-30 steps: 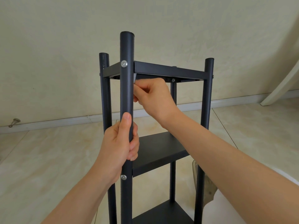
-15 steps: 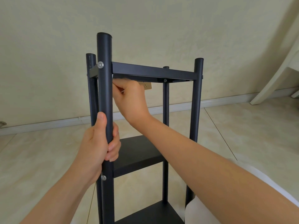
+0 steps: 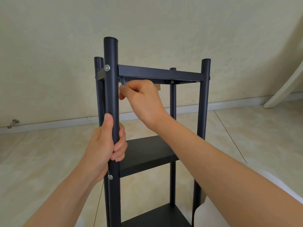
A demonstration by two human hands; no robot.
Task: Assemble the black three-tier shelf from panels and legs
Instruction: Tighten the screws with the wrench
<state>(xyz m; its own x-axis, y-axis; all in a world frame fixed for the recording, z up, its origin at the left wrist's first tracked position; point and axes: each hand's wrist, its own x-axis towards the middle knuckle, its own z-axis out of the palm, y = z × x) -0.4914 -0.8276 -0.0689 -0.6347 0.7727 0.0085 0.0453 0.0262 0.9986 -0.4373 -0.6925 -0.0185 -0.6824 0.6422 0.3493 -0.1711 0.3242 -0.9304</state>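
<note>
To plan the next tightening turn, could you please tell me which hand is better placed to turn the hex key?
The right, probably: the right hand pinches the hex key under the top panel beside the front leg, while the left hand grips that leg, likely steadying it.

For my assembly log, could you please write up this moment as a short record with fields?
Shelf: black shelf upright, four legs, three panels mounted
Left hand: grips the nearest leg between upper screw and lower screw
Right hand: pinches a thin metal tool pointing up under the top panel, beside that leg
Tool tip: hidden behind the panel edge
Stage: probably tightening a fastener under that top corner
</note>
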